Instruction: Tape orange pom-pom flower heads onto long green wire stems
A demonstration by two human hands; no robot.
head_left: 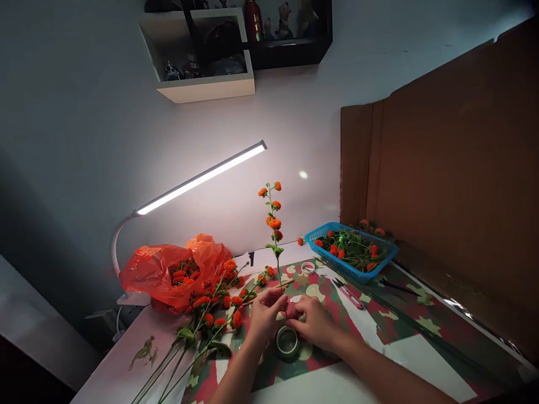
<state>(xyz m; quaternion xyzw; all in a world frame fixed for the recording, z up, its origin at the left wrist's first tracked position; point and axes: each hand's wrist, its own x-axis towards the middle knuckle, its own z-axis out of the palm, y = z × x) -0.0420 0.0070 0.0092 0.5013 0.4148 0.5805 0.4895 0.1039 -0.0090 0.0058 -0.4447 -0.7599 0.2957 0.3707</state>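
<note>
My left hand point(265, 313) pinches the base of an upright green stem with small orange flowers point(273, 223); the stem rises well above the table. My right hand point(314, 322) sits right beside it with fingers curled at the stem's foot, touching it. A roll of green tape point(287, 342) lies on the camouflage-patterned table cover point(379, 331) just below and between both hands.
Finished orange flower stems point(210, 314) lie to the left, next to an orange plastic bag point(172, 272) of flowers. A blue basket point(351, 249) of flowers stands at the back right, pink snips point(349, 294) before it. A lit desk lamp point(197, 179), small tape roll point(308, 267), cardboard wall point(442, 185).
</note>
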